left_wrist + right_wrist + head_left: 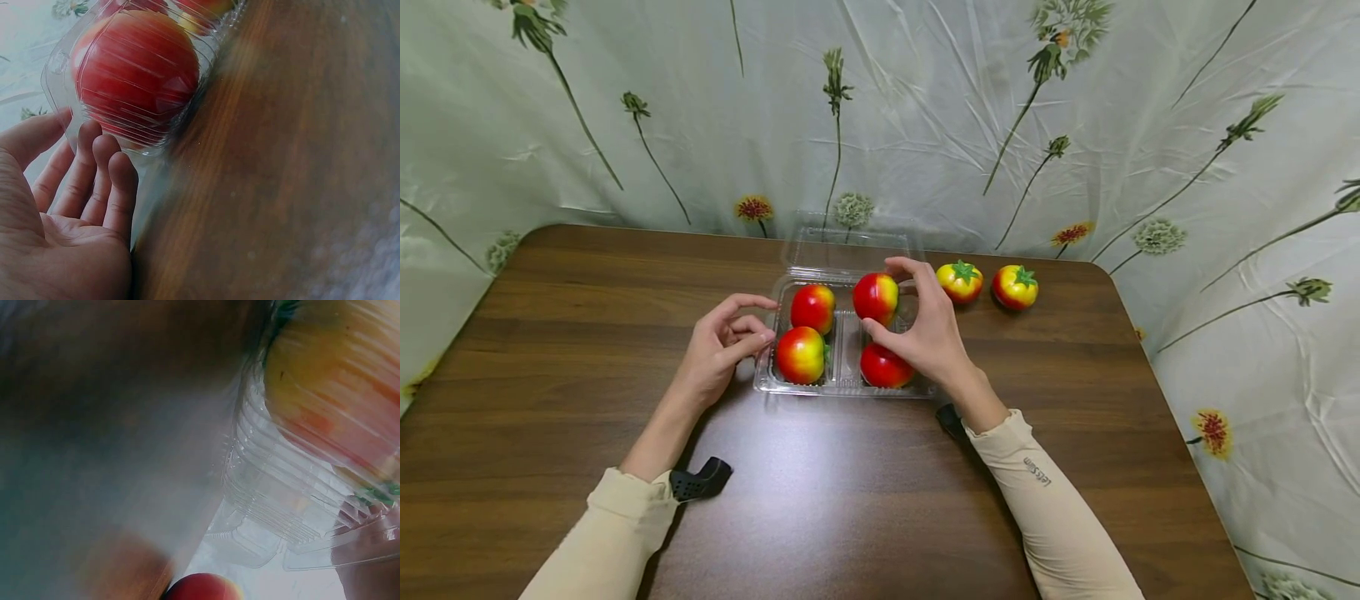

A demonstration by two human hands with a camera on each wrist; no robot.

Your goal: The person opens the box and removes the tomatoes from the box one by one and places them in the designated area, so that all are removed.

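A clear plastic clamshell box (842, 388) lies on the table with its lid (850, 250) folded back. Glossy red-and-yellow tomatoes, such as the front left one (801, 356), sit in it. My right hand (928, 333) holds a tomato (876, 297) between thumb and fingers over the back right part of the box. Below the thumb is another tomato (886, 367), at the front right. My left hand (718, 346) touches the box's left rim with its fingertips, its fingers relaxed. In the right wrist view a tomato (331, 381) shows through the box wall; the right fingers are mostly hidden.
Two more tomatoes, one nearer (959, 282) and one farther right (1015, 287), stand right of the box with green leafy tops up. The brown wooden table (587, 333) ends at a flower-printed curtain (925, 125) behind.
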